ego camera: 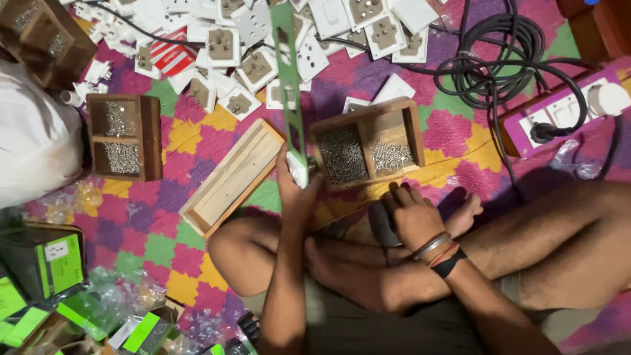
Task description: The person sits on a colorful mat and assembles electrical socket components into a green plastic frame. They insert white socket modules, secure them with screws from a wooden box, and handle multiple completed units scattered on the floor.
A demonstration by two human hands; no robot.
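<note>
head view looks down on a person sitting cross-legged on a patchwork floor mat [197, 217]; the left hand [296, 187] has its grip clamped on the lower end of a long green strip [287, 79], held upright with a small white part [299, 169] at its foot; the right hand [411, 213] rests fingers curled on the mat just below the screw box [368, 141], holding nothing that i can see; the strip stands touching or just beside that box's left wall, so a tilt to the right could knock it and spill screws across the mat; its top end reaches over the pile of white sockets [263, 39] and could sweep them; open room is scant: a long wooden tray [230, 176] lies just left of the hand, a second screw box [123, 137] further left, a black cable coil [486, 66] and power strip [559, 112] to the right; bare mat shows only between tray and knees.
</note>
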